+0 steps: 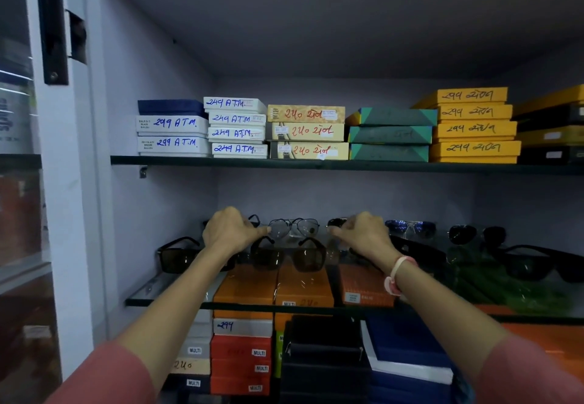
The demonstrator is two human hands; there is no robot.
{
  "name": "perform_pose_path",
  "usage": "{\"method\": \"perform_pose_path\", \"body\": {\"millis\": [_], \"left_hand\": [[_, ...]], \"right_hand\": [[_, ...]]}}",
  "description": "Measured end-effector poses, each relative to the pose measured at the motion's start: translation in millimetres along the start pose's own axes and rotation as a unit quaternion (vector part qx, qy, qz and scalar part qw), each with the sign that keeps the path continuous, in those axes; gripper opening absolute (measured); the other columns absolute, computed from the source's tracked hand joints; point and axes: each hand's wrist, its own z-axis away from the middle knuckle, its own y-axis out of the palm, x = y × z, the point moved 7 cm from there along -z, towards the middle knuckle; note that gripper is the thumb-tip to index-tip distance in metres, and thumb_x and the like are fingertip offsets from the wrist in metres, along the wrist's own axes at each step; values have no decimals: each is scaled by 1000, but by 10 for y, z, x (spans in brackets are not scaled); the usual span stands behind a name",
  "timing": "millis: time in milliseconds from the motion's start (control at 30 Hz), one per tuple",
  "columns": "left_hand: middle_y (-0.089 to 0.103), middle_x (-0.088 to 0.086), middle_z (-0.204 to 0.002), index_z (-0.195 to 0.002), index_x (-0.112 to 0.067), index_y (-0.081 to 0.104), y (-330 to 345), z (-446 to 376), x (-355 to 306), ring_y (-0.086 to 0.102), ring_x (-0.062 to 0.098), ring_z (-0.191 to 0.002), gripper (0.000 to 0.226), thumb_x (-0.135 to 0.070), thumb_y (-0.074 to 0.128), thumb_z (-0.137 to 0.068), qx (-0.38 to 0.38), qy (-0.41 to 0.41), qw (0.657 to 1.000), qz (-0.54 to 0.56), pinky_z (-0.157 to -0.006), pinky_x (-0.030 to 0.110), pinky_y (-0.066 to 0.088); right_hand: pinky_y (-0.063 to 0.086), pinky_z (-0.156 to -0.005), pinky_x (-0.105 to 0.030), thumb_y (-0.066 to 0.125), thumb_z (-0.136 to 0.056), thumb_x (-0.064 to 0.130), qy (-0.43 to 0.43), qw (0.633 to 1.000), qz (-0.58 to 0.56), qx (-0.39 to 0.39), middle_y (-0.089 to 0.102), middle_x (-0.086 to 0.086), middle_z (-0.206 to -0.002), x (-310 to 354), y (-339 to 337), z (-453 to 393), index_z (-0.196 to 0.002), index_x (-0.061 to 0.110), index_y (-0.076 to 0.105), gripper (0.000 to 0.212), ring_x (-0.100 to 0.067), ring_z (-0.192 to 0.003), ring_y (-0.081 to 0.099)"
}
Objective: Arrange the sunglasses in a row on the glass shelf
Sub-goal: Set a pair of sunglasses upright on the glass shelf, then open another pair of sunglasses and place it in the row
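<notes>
1. The left hand [229,230] reaches into the cabinet with its fingers curled and pinched at the left end of a thin wire-framed pair of aviator sunglasses [294,227]. The right hand [363,233] is likewise pinched, fingertips at the right end of the same pair; whether it grips the frame or only touches it cannot be told.
2. The right wrist wears a pink and white band [396,274]; both forearms come out of pink sleeves [104,375].
3. That wire pair stands in the back row of the glass shelf [164,296]. To its right in the same row are a blue mirrored pair [410,228] and a dark round-lensed pair [477,234].
4. In the front row sit dark plastic-framed pairs: one at the left [178,255], partly behind the left forearm, one in the middle [289,255] just below the wire pair, and one at the far right [537,263].
5. Under the glass lie orange boxes [275,286]; one label reads "MULTI".
6. Lower still are stacked boxes [241,359] in red, white and beige, several tagged "MULTI", one with blue handwritten digits.
7. The upper shelf [316,163] carries white boxes [237,127] handwritten in blue with digits and "A.T.M.", cream boxes [308,132] with red digits and script, teal boxes [390,135], and yellow boxes [474,127] with dark handwriting I cannot read.
</notes>
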Motion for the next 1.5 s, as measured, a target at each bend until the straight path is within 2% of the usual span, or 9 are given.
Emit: {"method": "perform_pose_path", "body": {"millis": [133,233,333,533,700,933,1200,1300,1500], "left_hand": [[75,4,-104,-93,-15,79,17,144,-370,68,25,-98,29,-42,73,-82,-19,75,996,46,-76,34,53],[73,3,-104,-97,-20,77,178,248,-739,65,20,-94,18,-33,70,-86,3,115,992,58,-73,30,49],[73,-2,-97,-97,-22,77,424,292,-1076,66,17,-96,15,-30,70,-86,30,124,989,78,-77,32,54],[73,3,-108,-110,-17,72,883,352,-1549,66,21,-103,26,-30,71,-87,77,142,984,71,-88,32,54],[71,8,-119,-116,-12,70,952,312,-1663,64,23,-112,30,-28,68,-90,113,147,981,58,-94,34,51],[78,15,-98,-100,-3,76,963,245,-1579,75,24,-78,34,-31,75,-82,178,62,973,135,-87,40,61],[74,26,-106,-109,12,69,969,224,-1508,76,32,-93,45,-15,83,-75,249,-28,950,185,-93,41,59],[77,22,-98,-102,11,73,921,196,-1485,77,30,-90,35,-16,78,-81,206,9,968,144,-89,43,60],[68,8,-68,-66,-9,68,781,152,-1512,64,23,-65,26,-28,77,-82,86,60,994,36,-63,34,55]], "right_hand": [[50,-60,-32,71,-82,32,42,995,46,-73,72,-16,-78,-425,-590,31,-80,-4,73,37,-32,-72,69],[43,-63,-29,72,-79,44,74,986,142,-39,64,-13,-81,-709,-740,65,-79,1,64,43,-34,-89,68],[41,-54,-28,70,-74,59,68,983,163,58,59,-4,-66,-846,-573,85,-59,12,49,54,-23,-70,62],[55,-86,-35,81,-75,31,9,996,-4,84,71,-6,-89,-900,-372,55,-82,15,71,20,-18,-83,66],[55,-61,-22,86,-69,18,-33,994,-87,63,72,-2,-80,-982,-592,-9,-87,12,79,20,-6,-63,62],[43,-51,-4,85,-71,27,-99,992,-83,8,74,4,-79,-883,-849,-35,-94,17,81,25,-3,-67,62],[62,-74,-38,71,-82,26,-79,987,-134,-51,80,-5,-86,-832,-855,-118,-79,-2,79,30,-21,-74,75],[57,-65,-17,73,-83,25,-72,990,-105,-65,79,-12,-87,-814,-852,-109,-79,-2,80,28,-18,-76,74],[57,-65,-26,79,-78,23,-21,995,-41,-88,79,-6,-82,-856,-865,-187,-84,12,82,13,-18,-66,70]]}}
